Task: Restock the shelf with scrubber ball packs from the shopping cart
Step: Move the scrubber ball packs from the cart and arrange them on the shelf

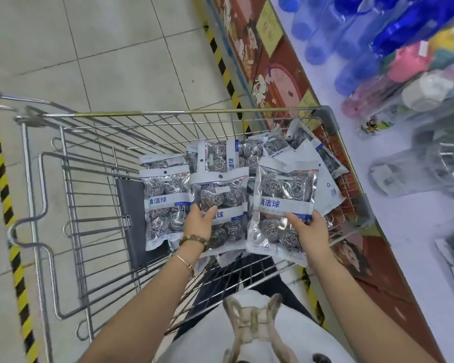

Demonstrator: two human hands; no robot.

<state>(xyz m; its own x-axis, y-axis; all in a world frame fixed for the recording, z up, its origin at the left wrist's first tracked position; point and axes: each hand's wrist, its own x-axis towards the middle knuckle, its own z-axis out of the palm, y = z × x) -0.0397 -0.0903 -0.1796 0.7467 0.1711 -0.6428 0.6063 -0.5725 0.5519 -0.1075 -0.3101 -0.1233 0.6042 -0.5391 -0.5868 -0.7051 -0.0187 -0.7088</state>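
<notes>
Over the cart [194,113], the right hand [309,227] pinches a raised pack [283,189]; the left hand [197,222] lies on a second pack [220,191] (grip unclear). Many packs [165,197] lie in it; shelf [404,224] restocking looks far from done.

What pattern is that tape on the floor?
Black and yellow stripes on the floor tape, clearest in head view.

The blue characters 清洁球 are printed on the white band [177,199] of the leftmost clear plastic pack of steel scrubber balls [165,186] and of the rightmost front pack [283,184]. Smaller print is illegible.
</notes>
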